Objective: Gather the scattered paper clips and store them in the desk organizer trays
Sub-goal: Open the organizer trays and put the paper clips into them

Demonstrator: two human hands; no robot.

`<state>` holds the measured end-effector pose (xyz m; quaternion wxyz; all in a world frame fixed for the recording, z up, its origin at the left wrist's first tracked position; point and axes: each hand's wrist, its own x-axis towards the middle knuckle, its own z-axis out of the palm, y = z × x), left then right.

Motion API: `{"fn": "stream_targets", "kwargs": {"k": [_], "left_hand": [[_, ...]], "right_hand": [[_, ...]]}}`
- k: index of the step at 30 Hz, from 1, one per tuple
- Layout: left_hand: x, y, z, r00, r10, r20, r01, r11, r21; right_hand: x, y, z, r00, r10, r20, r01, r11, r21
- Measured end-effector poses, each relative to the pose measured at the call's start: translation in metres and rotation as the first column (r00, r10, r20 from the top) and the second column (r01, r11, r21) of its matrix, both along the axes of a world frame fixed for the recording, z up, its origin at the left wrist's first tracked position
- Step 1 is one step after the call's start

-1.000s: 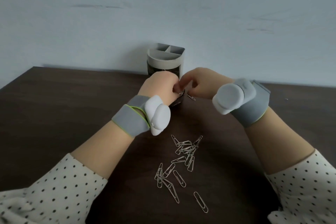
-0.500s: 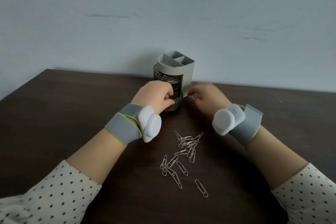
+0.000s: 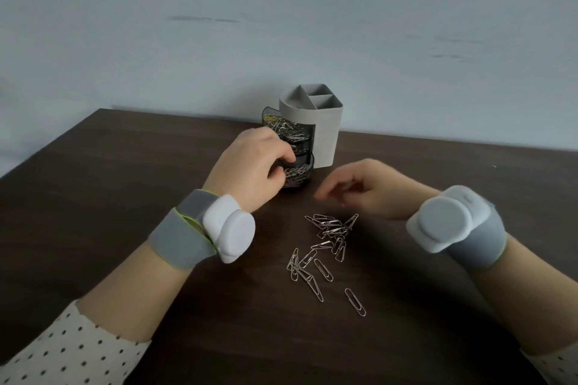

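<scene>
A grey desk organizer [image 3: 325, 131] stands at the back of the dark table, with dark swing-out trays [image 3: 289, 131] on its left side that hold many paper clips. My left hand [image 3: 250, 169] rests against the lower tray, fingers curled on its edge. My right hand [image 3: 372, 186] hovers low and blurred to the right of the trays, fingers loosely apart, nothing visible in it. Several silver paper clips [image 3: 328, 244] lie scattered on the table between my wrists, with one clip [image 3: 355, 302] apart at the front.
The dark wooden table [image 3: 125, 197] ends at a pale wall behind the organizer. Both wrists wear grey bands with white round devices. Dotted white sleeves cover my forearms at the bottom corners.
My right hand has drawn back from the organizer toward the loose clips and opened. My left hand stays at the lower tray. The view has shifted so the organizer sits higher.
</scene>
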<state>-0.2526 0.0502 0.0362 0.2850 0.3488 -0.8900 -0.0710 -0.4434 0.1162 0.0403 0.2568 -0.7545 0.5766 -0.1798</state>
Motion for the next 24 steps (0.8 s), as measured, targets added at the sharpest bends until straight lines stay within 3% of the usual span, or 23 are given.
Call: {"fn": "stream_targets", "kwargs": {"k": [1, 3, 5, 6, 9, 14, 16, 19, 21, 24], "left_hand": [[0.003, 0.003, 0.002, 0.999, -0.049, 0.001, 0.049, 0.999, 0.024], [0.011, 0.011, 0.003, 0.975, -0.192, 0.116, 0.162, 0.96, 0.229], [0.015, 0.016, -0.001, 0.905, -0.319, 0.282, 0.169, 0.877, 0.451], [0.015, 0.017, -0.006, 0.862, -0.359, 0.358, 0.153, 0.857, 0.491], [0.011, 0.019, -0.019, 0.808, -0.36, 0.467, 0.118, 0.875, 0.469], [0.001, 0.022, -0.025, 0.884, -0.316, 0.346, 0.15, 0.891, 0.429], [0.002, 0.022, -0.023, 0.891, -0.34, 0.3, 0.19, 0.88, 0.435], [0.013, 0.018, -0.016, 0.898, -0.363, 0.247, 0.191, 0.829, 0.526], [0.018, 0.019, -0.014, 0.87, -0.391, 0.3, 0.186, 0.824, 0.535], [0.008, 0.028, -0.019, 0.815, -0.454, 0.36, 0.249, 0.835, 0.491]], "right_hand": [[-0.006, 0.001, 0.005, 0.999, -0.021, -0.028, 0.021, 1.0, 0.0], [-0.017, 0.003, 0.008, 0.987, -0.043, -0.156, 0.053, 0.997, 0.063], [-0.022, 0.01, 0.005, 0.961, -0.054, -0.27, 0.1, 0.982, 0.159], [-0.022, 0.013, 0.002, 0.956, -0.07, -0.283, 0.128, 0.974, 0.189], [-0.013, 0.02, -0.004, 0.98, -0.077, -0.182, 0.12, 0.965, 0.235], [0.007, 0.026, -0.007, 0.996, 0.05, -0.079, -0.029, 0.967, 0.253], [0.005, 0.029, -0.004, 0.993, 0.059, -0.104, -0.032, 0.969, 0.244], [-0.002, 0.038, -0.004, 0.964, 0.056, -0.259, 0.018, 0.961, 0.277], [0.001, 0.044, -0.01, 0.936, 0.059, -0.347, 0.031, 0.968, 0.249], [0.014, 0.039, -0.016, 0.951, 0.01, -0.309, 0.041, 0.987, 0.158]]}}
